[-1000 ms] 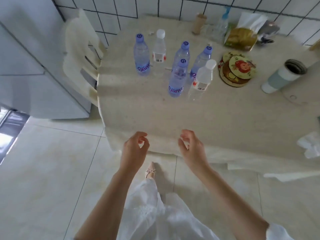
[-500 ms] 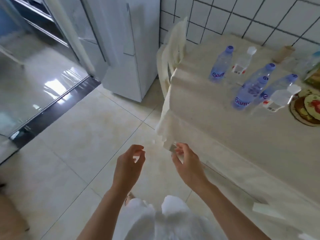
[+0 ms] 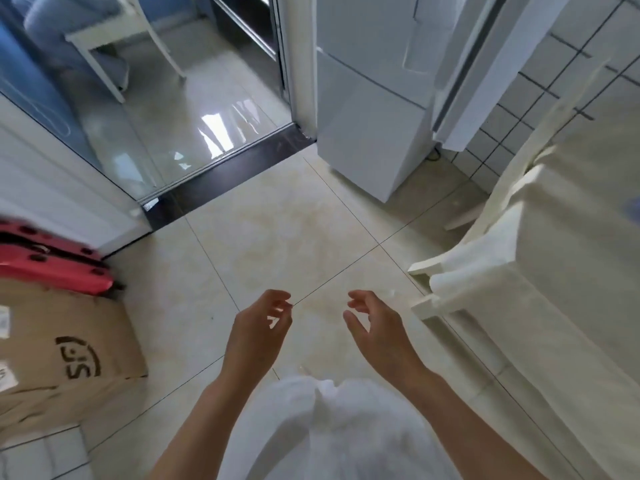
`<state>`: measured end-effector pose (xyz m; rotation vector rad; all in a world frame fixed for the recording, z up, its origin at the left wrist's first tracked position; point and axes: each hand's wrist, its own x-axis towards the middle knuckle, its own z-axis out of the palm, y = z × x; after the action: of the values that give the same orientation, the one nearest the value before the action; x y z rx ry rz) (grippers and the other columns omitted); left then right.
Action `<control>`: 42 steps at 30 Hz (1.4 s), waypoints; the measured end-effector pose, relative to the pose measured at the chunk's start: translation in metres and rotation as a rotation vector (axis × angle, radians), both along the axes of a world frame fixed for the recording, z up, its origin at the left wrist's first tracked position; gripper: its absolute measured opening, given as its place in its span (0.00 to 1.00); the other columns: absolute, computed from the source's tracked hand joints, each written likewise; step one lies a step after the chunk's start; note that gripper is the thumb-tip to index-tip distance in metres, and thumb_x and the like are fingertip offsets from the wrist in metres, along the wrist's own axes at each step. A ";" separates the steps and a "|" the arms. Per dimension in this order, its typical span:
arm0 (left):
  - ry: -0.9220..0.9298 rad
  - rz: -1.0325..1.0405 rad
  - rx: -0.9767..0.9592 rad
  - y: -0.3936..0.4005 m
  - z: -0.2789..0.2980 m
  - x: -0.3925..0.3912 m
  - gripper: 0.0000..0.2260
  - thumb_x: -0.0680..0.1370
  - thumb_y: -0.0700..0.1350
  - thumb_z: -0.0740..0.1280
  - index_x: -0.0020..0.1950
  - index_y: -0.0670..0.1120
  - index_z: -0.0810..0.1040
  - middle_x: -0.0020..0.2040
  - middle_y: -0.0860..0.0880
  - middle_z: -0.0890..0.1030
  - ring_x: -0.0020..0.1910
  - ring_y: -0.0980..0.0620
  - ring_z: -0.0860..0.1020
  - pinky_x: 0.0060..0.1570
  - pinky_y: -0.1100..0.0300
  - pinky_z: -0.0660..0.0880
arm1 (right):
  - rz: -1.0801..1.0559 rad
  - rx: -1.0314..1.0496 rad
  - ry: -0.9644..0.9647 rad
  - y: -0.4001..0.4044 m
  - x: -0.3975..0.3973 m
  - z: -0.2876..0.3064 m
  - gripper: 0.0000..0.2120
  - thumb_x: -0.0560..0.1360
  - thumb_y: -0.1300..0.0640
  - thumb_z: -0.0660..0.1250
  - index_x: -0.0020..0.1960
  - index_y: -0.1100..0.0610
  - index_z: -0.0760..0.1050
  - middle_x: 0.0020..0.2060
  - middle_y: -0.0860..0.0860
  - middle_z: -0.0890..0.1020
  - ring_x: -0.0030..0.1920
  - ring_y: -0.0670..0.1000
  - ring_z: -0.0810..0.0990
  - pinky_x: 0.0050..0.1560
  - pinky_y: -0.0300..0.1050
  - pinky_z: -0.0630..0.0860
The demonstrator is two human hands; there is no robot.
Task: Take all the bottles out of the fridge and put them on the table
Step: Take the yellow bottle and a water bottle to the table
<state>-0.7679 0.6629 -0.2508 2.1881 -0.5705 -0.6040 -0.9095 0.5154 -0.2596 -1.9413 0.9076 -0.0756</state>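
Over pale glossy floor tiles [image 3: 277, 237], both hands hang low in view, left hand [image 3: 258, 332] and right hand [image 3: 375, 332] side by side and apart, fingers loosely curled, holding nothing. The tall white two-door fridge [image 3: 370, 109] stands at 1 o'clock, doors seemingly shut; no bottle shows inside or near it. The cream-clothed table [image 3: 571, 271] runs along 3 o'clock, a cream slatted chair [image 3: 460, 251] tucked at its near corner; only a blurred blue smudge at the right edge hints at bottles there. Risks, as I judge them: the chair's legs jut toward the walking line, a likely snag; the dark door threshold [image 3: 221, 174] and shiny tile could cause a trip or slip. Writing: brown cardboard box [image 3: 65, 358] at 9 o'clock bears a dark "SF"-like logo, not fully legible; red hard case [image 3: 48, 261] above it, unmarked.
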 end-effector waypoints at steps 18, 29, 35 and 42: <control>-0.055 -0.060 0.069 -0.140 0.002 0.214 0.08 0.78 0.44 0.68 0.56 0.53 0.78 0.43 0.61 0.81 0.43 0.62 0.80 0.47 0.59 0.80 | 0.217 -0.073 0.071 -0.149 0.221 0.016 0.15 0.78 0.48 0.61 0.64 0.50 0.71 0.57 0.45 0.77 0.54 0.41 0.74 0.49 0.30 0.66; 0.019 -0.175 0.072 -0.249 -0.002 0.340 0.08 0.78 0.45 0.69 0.53 0.57 0.77 0.46 0.60 0.81 0.43 0.62 0.81 0.44 0.73 0.76 | 0.160 -0.075 0.031 -0.249 0.346 0.027 0.15 0.79 0.47 0.62 0.64 0.50 0.70 0.57 0.44 0.77 0.56 0.43 0.76 0.53 0.34 0.69; 0.050 -0.243 0.036 -0.304 -0.009 0.443 0.13 0.78 0.43 0.69 0.48 0.63 0.75 0.45 0.60 0.83 0.42 0.65 0.81 0.41 0.75 0.75 | 0.046 -0.068 0.040 -0.299 0.422 0.022 0.15 0.78 0.48 0.61 0.64 0.49 0.71 0.56 0.43 0.77 0.56 0.43 0.75 0.55 0.36 0.71; 0.022 -0.462 0.039 -0.404 0.006 0.569 0.12 0.78 0.38 0.68 0.53 0.56 0.79 0.44 0.63 0.82 0.43 0.66 0.81 0.48 0.65 0.80 | -0.135 -0.080 0.102 -0.373 0.522 0.035 0.15 0.78 0.48 0.62 0.63 0.50 0.71 0.55 0.45 0.77 0.55 0.45 0.75 0.55 0.37 0.70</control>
<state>-0.1989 0.2589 -0.2444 2.0894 -1.0741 -0.8824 -0.3872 0.1426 -0.2250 -1.9705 1.1181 -0.0943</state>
